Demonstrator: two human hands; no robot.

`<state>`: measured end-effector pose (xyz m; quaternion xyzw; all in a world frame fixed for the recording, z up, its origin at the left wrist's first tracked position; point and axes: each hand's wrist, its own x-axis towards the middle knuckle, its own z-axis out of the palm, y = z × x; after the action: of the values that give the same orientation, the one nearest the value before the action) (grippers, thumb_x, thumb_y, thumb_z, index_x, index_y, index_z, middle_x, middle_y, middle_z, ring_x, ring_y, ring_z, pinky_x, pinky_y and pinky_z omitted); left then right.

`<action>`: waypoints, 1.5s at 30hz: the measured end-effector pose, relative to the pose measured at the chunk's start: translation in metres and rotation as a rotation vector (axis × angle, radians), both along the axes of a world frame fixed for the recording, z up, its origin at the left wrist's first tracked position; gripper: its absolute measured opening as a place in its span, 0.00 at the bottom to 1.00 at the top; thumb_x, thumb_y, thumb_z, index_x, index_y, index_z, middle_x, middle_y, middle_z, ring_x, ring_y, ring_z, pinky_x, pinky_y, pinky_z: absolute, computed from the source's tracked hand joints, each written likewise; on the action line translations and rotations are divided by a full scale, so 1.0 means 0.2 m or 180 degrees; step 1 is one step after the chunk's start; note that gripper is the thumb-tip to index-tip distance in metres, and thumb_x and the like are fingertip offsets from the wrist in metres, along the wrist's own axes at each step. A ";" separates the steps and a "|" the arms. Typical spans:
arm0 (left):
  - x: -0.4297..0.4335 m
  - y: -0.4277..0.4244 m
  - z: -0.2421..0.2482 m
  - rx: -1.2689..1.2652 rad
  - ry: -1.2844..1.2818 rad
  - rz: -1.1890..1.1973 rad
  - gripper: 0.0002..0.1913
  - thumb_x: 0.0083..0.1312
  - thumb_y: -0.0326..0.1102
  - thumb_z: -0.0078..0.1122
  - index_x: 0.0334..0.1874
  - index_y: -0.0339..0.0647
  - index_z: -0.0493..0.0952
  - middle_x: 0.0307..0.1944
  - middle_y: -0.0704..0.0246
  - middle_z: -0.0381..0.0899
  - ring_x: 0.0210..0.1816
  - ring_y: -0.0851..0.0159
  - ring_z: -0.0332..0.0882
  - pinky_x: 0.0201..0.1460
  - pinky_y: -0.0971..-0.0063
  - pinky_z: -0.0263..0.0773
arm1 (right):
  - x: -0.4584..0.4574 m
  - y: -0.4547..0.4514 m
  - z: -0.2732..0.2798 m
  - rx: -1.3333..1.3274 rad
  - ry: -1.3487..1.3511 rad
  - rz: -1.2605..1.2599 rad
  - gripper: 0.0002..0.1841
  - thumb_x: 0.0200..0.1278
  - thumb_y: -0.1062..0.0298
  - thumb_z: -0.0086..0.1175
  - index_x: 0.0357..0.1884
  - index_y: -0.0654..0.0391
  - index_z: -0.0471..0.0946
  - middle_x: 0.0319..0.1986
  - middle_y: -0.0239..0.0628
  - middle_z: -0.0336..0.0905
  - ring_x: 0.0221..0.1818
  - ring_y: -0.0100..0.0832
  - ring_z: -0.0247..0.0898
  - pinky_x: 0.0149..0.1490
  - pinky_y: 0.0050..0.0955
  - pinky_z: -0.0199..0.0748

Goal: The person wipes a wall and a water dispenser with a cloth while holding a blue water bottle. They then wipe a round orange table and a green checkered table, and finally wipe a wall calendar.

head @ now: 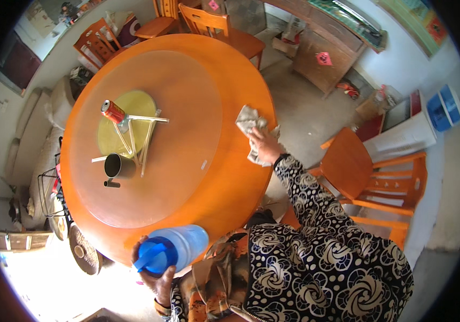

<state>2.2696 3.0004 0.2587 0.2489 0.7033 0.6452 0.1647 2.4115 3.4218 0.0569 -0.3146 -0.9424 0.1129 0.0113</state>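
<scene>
My left hand (158, 277) grips a blue plastic bottle (187, 243) with a darker blue lid, at the near edge of the round orange wooden table (238, 181). At the table's right edge, my right hand (266, 145) presses on a crumpled pale cloth (250, 118), its fingers over the fabric. A round glass turntable (173, 161) covers the table's middle. On it are a red drink can (113, 111), a round yellow-green mat (143, 104), several straws in clear wrappers (147, 149) and a dark metal mug (121, 166).
Orange wooden chairs stand at the far side and on the right, one chair seat (344, 163) close to my right arm. A wooden cabinet (322, 56) is at the back right. A sofa (28, 137) and a woven basket (85, 249) lie left of the table.
</scene>
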 end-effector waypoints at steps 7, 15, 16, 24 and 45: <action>0.20 0.28 0.08 -0.0351 -0.0128 0.0163 0.53 0.40 0.52 0.79 0.66 0.40 0.58 0.62 0.57 0.64 0.65 0.54 0.60 0.68 0.57 0.56 | -0.32 0.51 -0.03 0.0037 -0.0772 -0.0524 0.37 0.62 0.46 0.50 0.69 0.56 0.56 0.70 0.48 0.49 0.70 0.51 0.45 0.69 0.49 0.51; 0.18 0.43 0.05 -0.0211 -0.0199 0.0194 0.53 0.40 0.51 0.79 0.67 0.40 0.58 0.63 0.57 0.63 0.66 0.54 0.60 0.68 0.57 0.56 | -0.28 -0.29 -0.03 -0.0517 0.0114 0.2577 0.25 0.64 0.63 0.47 0.64 0.52 0.67 0.70 0.38 0.52 0.71 0.48 0.47 0.70 0.52 0.51; 0.17 0.45 0.03 -0.0107 -0.0260 0.0219 0.53 0.40 0.51 0.79 0.67 0.41 0.58 0.63 0.57 0.63 0.66 0.54 0.60 0.68 0.57 0.56 | -0.24 -0.28 -0.04 -0.0697 0.0084 0.2766 0.24 0.65 0.64 0.47 0.64 0.50 0.67 0.69 0.37 0.54 0.71 0.46 0.48 0.70 0.51 0.51; 0.18 0.63 0.04 -0.0204 -0.0387 0.0382 0.53 0.40 0.50 0.80 0.67 0.41 0.57 0.63 0.56 0.63 0.66 0.54 0.59 0.68 0.56 0.56 | -0.28 0.62 -0.03 0.0116 -0.0078 0.1367 0.37 0.53 0.79 0.53 0.69 0.54 0.59 0.71 0.44 0.46 0.71 0.45 0.47 0.73 0.44 0.50; 0.20 1.83 0.05 -0.0384 -0.0105 0.0742 0.53 0.40 0.55 0.78 0.66 0.38 0.58 0.62 0.54 0.64 0.63 0.53 0.63 0.66 0.57 0.59 | -0.13 0.71 -0.12 -0.1578 0.0389 0.3439 0.19 0.71 0.59 0.40 0.62 0.44 0.67 0.68 0.32 0.58 0.71 0.42 0.48 0.72 0.49 0.45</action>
<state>2.3092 3.3655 0.2692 0.1445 0.7622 0.6205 0.1149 2.3857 3.5630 0.0325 0.2230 -0.9122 0.3371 -0.0672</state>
